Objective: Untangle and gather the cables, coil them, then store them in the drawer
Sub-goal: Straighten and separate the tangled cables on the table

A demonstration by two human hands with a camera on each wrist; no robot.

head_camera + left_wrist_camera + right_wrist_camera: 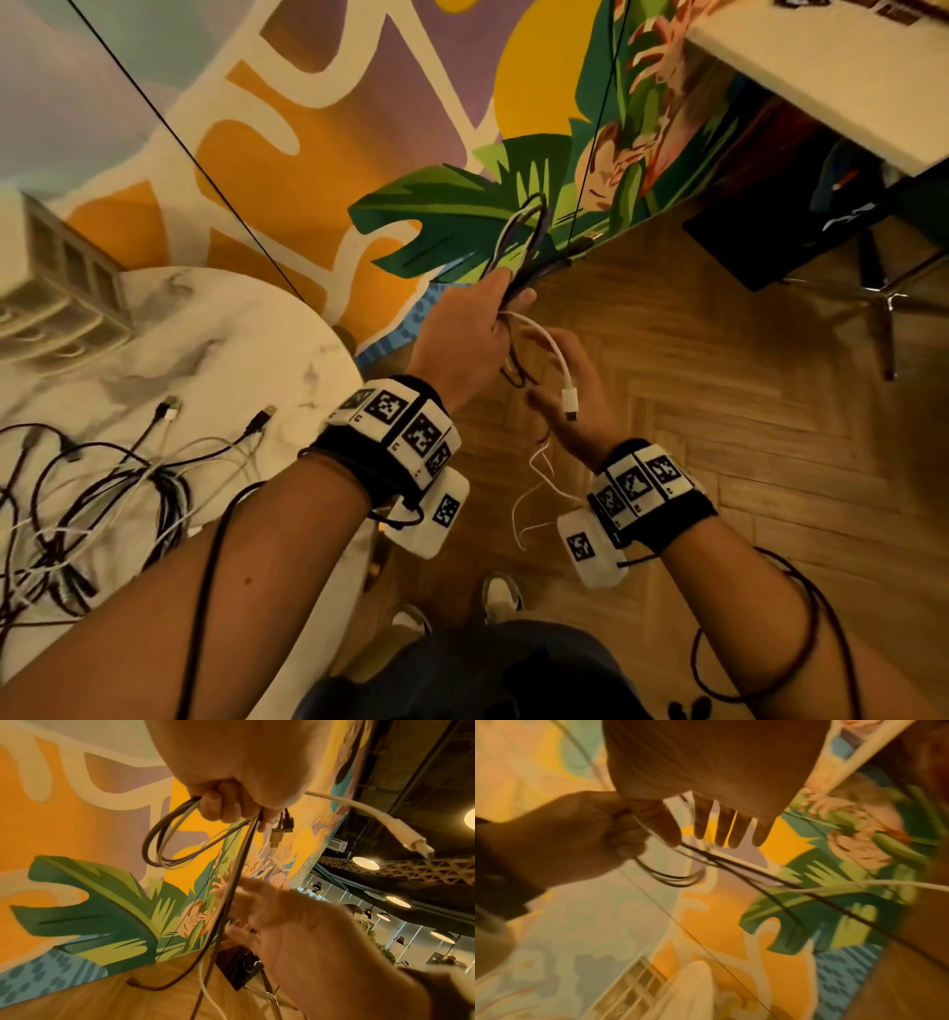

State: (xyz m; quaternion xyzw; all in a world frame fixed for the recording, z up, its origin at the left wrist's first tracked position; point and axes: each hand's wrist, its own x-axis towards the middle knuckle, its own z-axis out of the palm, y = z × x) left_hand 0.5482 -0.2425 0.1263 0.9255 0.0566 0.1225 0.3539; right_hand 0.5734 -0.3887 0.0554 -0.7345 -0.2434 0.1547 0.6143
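Note:
My left hand is raised over the floor and grips a bundle of coiled cables, dark and pale loops sticking out above the fist. A white cable arcs out of that fist and ends in a white plug. My right hand is just below and right of the left, its fingers straight and spread, with the plug lying over its palm. A tangle of black and white cables lies on the round marble table at the left.
A white drawer organiser stands at the table's far left. A painted mural wall is ahead, herringbone wood floor below. A white desk, a black box and chair legs are at the upper right. My shoes show below.

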